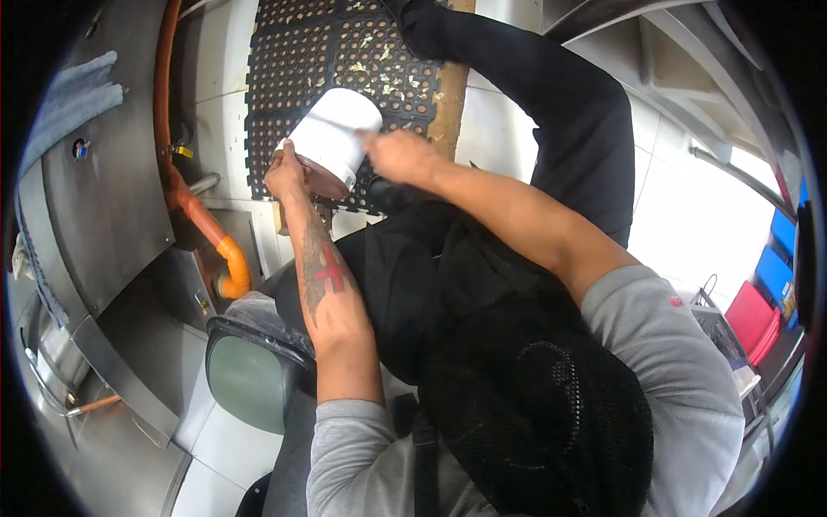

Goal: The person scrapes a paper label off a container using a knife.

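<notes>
A white plastic tub (332, 133) is tilted over the black rubber mat in front of me. Brown shows at its lower end, which faces me; I cannot make out whether that is a lid or contents. My left hand (287, 175) grips the tub at its lower left edge, thumb up along the side. At the tub's right side is my right hand (402, 157), its fingertips smeared by motion. Whether it holds anything is hidden by the blur.
Pale scraps (388, 73) lie scattered on the perforated mat (284, 52). An orange pipe (202, 215) runs along the steel unit (103, 189) at left. A green-backed container (245, 383) stands beside my left arm. Blue and red boards (751, 323) are at far right.
</notes>
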